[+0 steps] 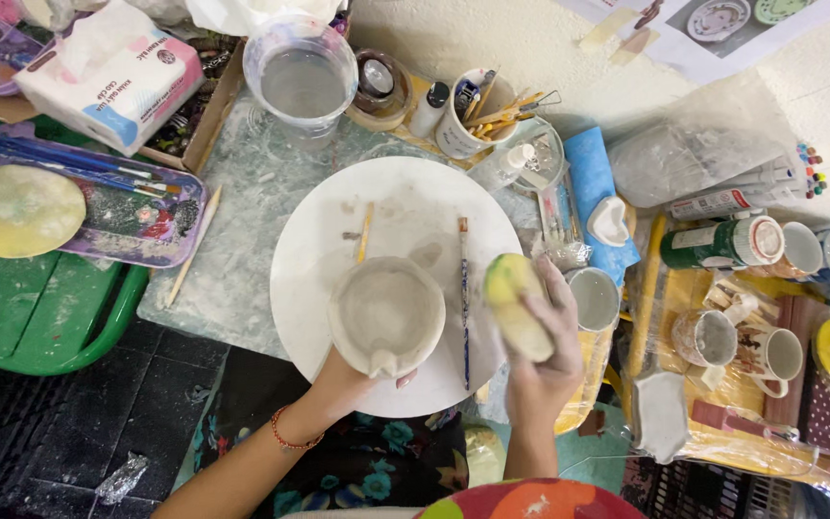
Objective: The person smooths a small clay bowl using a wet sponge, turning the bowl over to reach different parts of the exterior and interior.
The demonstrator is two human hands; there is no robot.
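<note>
Head view: your left hand [343, 380] cups the clay bowl [386, 314] at the round board's [319, 231] near edge. Your right hand [545, 360] pinches the sponge [516, 306] just beside it. Brace the bowl firmly; wipe lightly.

The left hand [343, 380] is hiding the near wall of the clay bowl [386, 314]. The right hand [540, 351] is covering part of the sponge [514, 303]. The picture's edge is cutting the green tray [40, 308] and the tissue box [108, 72].

Both forearms are bare. A thin red beaded bracelet [292, 440] circles the left wrist. A dark floral garment [377, 466] covers the lap.
</note>
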